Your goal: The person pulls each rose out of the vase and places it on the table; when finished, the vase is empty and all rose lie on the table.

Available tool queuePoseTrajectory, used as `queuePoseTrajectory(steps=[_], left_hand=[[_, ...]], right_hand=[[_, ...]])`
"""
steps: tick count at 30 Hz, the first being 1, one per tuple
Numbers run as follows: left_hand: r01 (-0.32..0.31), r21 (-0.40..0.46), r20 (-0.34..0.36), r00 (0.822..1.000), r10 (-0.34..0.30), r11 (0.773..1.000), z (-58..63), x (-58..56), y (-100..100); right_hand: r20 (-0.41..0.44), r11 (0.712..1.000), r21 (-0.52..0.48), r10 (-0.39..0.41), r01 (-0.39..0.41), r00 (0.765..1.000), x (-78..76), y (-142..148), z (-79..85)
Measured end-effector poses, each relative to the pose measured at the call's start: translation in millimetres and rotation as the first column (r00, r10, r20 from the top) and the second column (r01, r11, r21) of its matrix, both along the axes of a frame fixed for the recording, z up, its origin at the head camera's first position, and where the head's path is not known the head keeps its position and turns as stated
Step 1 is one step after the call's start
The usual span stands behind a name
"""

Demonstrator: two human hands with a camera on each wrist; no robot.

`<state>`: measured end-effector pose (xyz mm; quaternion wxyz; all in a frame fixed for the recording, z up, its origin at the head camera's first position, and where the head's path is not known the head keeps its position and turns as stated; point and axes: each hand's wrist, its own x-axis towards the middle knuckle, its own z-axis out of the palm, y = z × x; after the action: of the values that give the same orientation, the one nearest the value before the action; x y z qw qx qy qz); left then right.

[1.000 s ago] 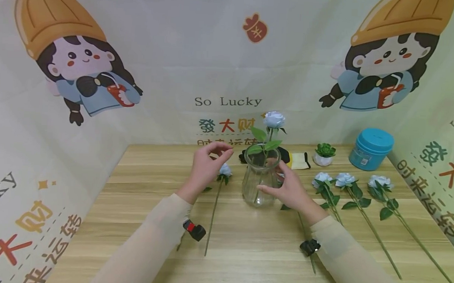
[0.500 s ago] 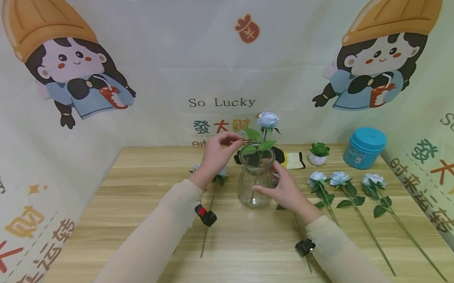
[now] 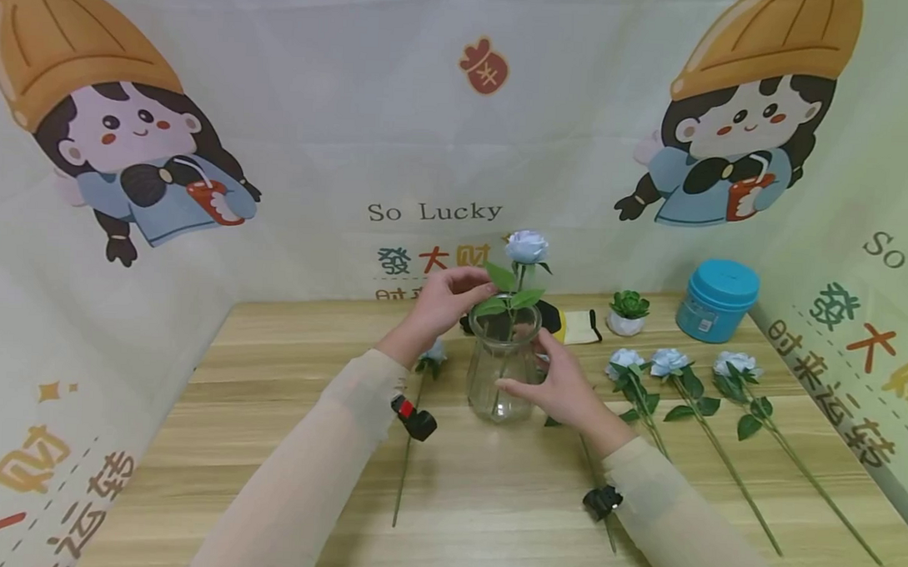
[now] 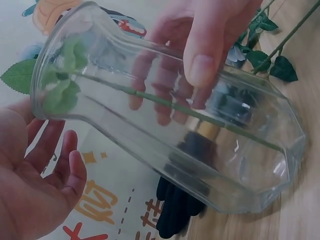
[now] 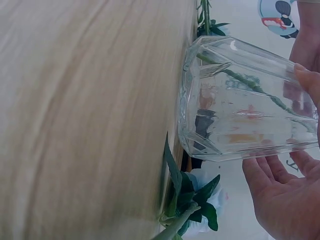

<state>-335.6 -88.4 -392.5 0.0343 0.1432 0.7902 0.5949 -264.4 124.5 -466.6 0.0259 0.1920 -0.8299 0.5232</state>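
Note:
My right hand (image 3: pixel 563 387) holds a clear glass vase (image 3: pixel 484 385) by its side, thumb in front and fingers behind. The base is at the wooden tabletop in the right wrist view. Inside the vase (image 4: pixel 165 145) stands one artificial rose, its pale blue bloom (image 3: pixel 526 247) high above the rim and its green leaves (image 3: pixel 527 298) at the mouth. My left hand (image 3: pixel 447 300) is at the left of the rim, fingers loosely bent. In the left wrist view, the left hand's fingertips (image 4: pixel 75 170) lie beside the vase's neck, and a leaf (image 4: pixel 19 76) sticks out past the rim.
Several more pale blue roses lie on the wooden table (image 3: pixel 270 394), one rose (image 3: pixel 434 349) left of the vase, others such as this rose (image 3: pixel 736 364) to the right. Behind the vase lie black gloves (image 4: pixel 175 205). A small potted succulent (image 3: pixel 628 310) and a blue tub (image 3: pixel 716 301) stand at the back.
My left hand has moved right, closer to the vase's rim and the leaves. The right hand keeps its hold on the vase, and the whole head view has shifted slightly.

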Motion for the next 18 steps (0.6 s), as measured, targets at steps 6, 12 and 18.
queuePoseTrajectory(steps=[6,12,18], left_hand=[[0.036,0.009,0.014,0.999,-0.037,0.999,3.0,1.9,3],[0.135,-0.056,-0.027,0.99,-0.136,0.989,8.6,6.6,7],[0.256,-0.074,-0.059,0.964,-0.26,0.964,13.9,12.0,13]], right_hand=[[0.013,1.0,0.011,-0.005,0.005,1.0,0.6,0,0.1],[0.025,1.0,0.019,-0.011,0.011,1.0,1.4,1,1.8],[0.02,1.0,0.026,-0.017,0.016,1.0,2.3,1,1.3]])
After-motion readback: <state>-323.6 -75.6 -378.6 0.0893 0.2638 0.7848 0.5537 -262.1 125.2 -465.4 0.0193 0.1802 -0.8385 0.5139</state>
